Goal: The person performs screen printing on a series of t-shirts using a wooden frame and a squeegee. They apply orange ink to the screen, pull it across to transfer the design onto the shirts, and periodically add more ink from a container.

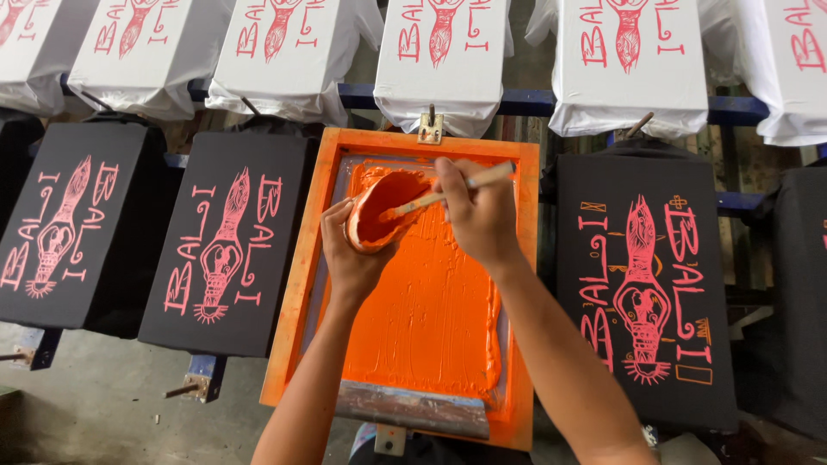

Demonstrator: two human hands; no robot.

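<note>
Cup (379, 211) orange-coated, tilted; stick (448, 191) inside

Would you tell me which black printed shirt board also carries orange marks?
The black shirt board right of the orange screen frame; the left ones show pink print only.

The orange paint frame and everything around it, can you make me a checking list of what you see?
Surface: orange-framed printing screen spread with orange ink.
Job's things: ink-coated cup tilted over the screen; stick dipped in it; squeegee lying at the near edge.
Clutter: nothing seen.
Grippers: left hand holds the cup; right hand holds the stick.
Cables: nothing seen.
Surroundings: black shirts with red prints on boards either side; white printed shirts in a row behind; grey floor.
</note>
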